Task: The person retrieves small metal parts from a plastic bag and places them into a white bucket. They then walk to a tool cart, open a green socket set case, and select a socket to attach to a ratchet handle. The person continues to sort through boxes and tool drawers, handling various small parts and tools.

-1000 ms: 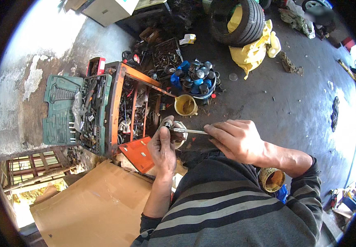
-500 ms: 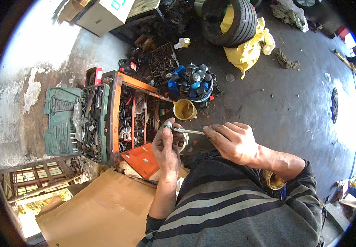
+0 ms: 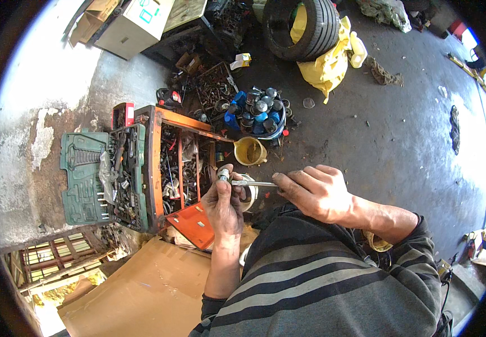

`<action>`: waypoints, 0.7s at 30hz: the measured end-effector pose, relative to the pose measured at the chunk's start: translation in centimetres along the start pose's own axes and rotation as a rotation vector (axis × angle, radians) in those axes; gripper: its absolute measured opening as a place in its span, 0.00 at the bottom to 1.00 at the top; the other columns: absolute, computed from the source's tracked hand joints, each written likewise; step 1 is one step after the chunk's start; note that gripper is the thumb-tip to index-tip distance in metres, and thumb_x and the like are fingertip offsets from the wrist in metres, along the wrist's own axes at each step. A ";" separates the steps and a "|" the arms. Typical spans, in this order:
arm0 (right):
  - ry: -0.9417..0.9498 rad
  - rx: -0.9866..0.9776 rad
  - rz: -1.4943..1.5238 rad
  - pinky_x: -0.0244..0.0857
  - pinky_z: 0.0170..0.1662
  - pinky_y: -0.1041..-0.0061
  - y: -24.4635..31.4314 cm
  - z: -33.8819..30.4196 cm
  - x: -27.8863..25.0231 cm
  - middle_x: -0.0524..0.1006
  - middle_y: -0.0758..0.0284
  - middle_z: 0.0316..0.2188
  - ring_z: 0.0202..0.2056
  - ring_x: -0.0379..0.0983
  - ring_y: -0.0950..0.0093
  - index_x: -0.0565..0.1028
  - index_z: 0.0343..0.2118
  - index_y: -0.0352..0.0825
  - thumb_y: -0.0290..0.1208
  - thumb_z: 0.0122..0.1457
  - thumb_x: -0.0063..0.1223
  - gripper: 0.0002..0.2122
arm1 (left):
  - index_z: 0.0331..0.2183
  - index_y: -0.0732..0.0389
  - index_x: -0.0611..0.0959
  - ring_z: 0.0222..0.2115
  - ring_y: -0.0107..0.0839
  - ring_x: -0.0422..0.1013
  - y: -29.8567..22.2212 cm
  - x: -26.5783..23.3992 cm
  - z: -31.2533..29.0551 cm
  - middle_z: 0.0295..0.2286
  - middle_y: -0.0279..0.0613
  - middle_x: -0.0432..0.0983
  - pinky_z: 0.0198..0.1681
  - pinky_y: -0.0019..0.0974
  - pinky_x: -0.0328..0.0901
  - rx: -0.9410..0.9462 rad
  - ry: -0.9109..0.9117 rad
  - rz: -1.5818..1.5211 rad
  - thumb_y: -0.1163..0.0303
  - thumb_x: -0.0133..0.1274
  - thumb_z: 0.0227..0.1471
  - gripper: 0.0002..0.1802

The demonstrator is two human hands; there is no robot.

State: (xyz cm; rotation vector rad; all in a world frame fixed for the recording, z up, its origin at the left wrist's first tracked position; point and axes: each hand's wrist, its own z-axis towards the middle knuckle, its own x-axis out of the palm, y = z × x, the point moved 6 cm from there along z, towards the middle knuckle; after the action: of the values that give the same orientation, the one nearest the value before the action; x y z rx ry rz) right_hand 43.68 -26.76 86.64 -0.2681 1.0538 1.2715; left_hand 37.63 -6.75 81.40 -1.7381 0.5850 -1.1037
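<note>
In front of my chest I hold a metal socket wrench (image 3: 257,183) level between both hands. My left hand (image 3: 224,210) is closed at its head end, thumb and fingers pinching a short shiny socket (image 3: 224,175). My right hand (image 3: 317,194) is wrapped round the handle at the other end, and its fingers hide most of the grip. Both hands look stained dark. Just beyond them on the floor is a yellow pitcher (image 3: 249,151) with brown residue inside. A pale round container (image 3: 249,196) shows partly behind my left hand.
An open green socket case (image 3: 84,180) lies on an orange tool cart (image 3: 156,163) at the left. Beyond stand a tub of used filters (image 3: 265,112) and a tire (image 3: 310,31) beside a yellow bag (image 3: 327,70). Cardboard (image 3: 147,292) lies at lower left.
My left hand and the wrench head have shifted slightly left and down; my right hand has shifted slightly left. The surroundings shift a little with my head. Both hands keep their hold.
</note>
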 end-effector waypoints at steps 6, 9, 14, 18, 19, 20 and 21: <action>0.665 1.046 1.591 0.59 0.21 0.77 -0.9 -3.2 4.8 0.71 0.73 0.21 0.18 0.65 0.80 0.75 0.48 0.27 0.39 0.63 0.60 0.19 | 0.48 0.75 0.79 0.24 0.19 0.69 0.1 -0.2 -0.6 0.32 0.42 0.80 0.28 0.22 0.65 0.048 -0.014 0.035 0.56 0.61 0.57 0.29; 0.547 0.874 1.444 0.58 0.22 0.77 -1.3 -3.1 4.5 0.72 0.70 0.25 0.19 0.65 0.80 0.72 0.50 0.28 0.37 0.57 0.66 0.23 | 0.47 0.75 0.79 0.24 0.20 0.69 -0.1 -0.2 -0.7 0.32 0.43 0.80 0.28 0.23 0.65 0.089 -0.009 0.033 0.55 0.61 0.57 0.30; 0.214 0.525 0.919 0.62 0.24 0.74 -1.5 -2.4 2.7 0.73 0.66 0.23 0.20 0.68 0.74 0.75 0.44 0.29 0.36 0.61 0.60 0.16 | 0.45 0.70 0.80 0.29 0.21 0.71 -0.2 -0.4 -1.1 0.36 0.43 0.79 0.33 0.23 0.67 0.091 0.008 0.039 0.58 0.60 0.58 0.23; 0.714 1.218 1.552 0.60 0.23 0.78 -0.9 -5.4 5.3 0.72 0.70 0.19 0.20 0.67 0.79 0.76 0.41 0.27 0.41 0.66 0.53 0.17 | 0.41 0.70 0.82 0.32 0.25 0.74 -0.2 -0.6 -1.3 0.38 0.46 0.80 0.36 0.27 0.70 0.086 0.043 0.015 0.60 0.61 0.58 0.20; 0.705 1.079 1.576 0.61 0.24 0.78 -0.7 -4.9 4.8 0.72 0.70 0.20 0.22 0.68 0.80 0.76 0.41 0.27 0.42 0.64 0.57 0.18 | 0.40 0.70 0.82 0.33 0.26 0.75 0.0 -0.6 -1.4 0.39 0.47 0.80 0.37 0.29 0.71 0.070 0.045 -0.004 0.60 0.61 0.58 0.20; 0.666 1.018 1.544 0.62 0.25 0.77 -0.7 -4.4 4.9 0.73 0.70 0.22 0.24 0.69 0.81 0.75 0.41 0.26 0.42 0.61 0.61 0.20 | 0.41 0.70 0.82 0.34 0.28 0.76 -0.1 -0.8 -1.5 0.39 0.47 0.80 0.39 0.30 0.72 0.069 0.020 0.035 0.60 0.61 0.58 0.20; 0.665 0.986 1.475 0.64 0.26 0.77 -1.2 -4.7 4.5 0.74 0.70 0.23 0.26 0.70 0.81 0.75 0.41 0.25 0.43 0.58 0.65 0.22 | 0.41 0.70 0.82 0.35 0.29 0.76 0.1 -0.8 -1.4 0.40 0.48 0.80 0.41 0.32 0.72 0.054 0.009 0.045 0.60 0.60 0.58 0.20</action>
State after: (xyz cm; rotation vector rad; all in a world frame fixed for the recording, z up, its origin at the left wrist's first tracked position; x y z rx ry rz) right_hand 42.06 -27.47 80.33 1.1290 2.5206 1.6908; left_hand 36.07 -6.82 81.17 -1.6668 0.5925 -1.0870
